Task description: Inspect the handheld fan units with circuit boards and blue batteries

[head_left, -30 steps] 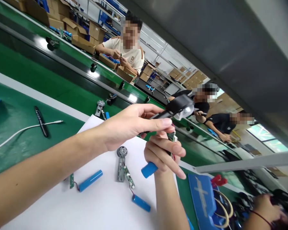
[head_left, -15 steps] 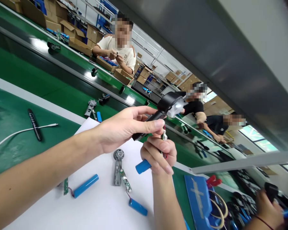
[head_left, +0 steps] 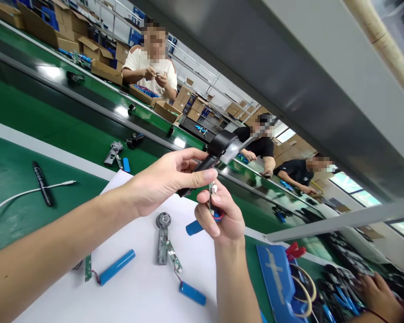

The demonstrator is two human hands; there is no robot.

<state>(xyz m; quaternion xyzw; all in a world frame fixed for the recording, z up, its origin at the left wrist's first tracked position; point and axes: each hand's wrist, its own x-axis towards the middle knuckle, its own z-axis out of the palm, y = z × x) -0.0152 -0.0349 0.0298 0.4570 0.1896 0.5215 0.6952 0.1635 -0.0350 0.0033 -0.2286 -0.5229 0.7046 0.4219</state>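
Note:
My left hand (head_left: pixel 170 179) is closed around the handle of a black handheld fan (head_left: pixel 220 142), thumb on top. A translucent, partly blurred blade (head_left: pixel 234 150) shows at the fan's round head. Just below, my right hand (head_left: pixel 224 213) pinches a small circuit board (head_left: pixel 211 195) with a white connector and red wire. A blue cylindrical battery (head_left: pixel 193 228) sticks out to the left behind the right fingers. On the white paper (head_left: pixel 131 296) beneath lie a grey fan part (head_left: pixel 162 240), a green circuit board (head_left: pixel 173 256) and a blue battery (head_left: pixel 192 293) wired to it.
Another blue battery (head_left: pixel 117 267) lies on the paper. Left are a black marker (head_left: pixel 43 184) and white cable (head_left: pixel 18 195). A blue tool holder (head_left: pixel 276 280) with red handles stands right, near another person's hand (head_left: pixel 379 294). Beyond runs a green conveyor (head_left: pixel 70 112); people sit across it.
Both hands and the fan have shifted slightly left in view. My right fingers have opened out from a curled grip, showing more of the circuit board. The neighbour's hand has lowered.

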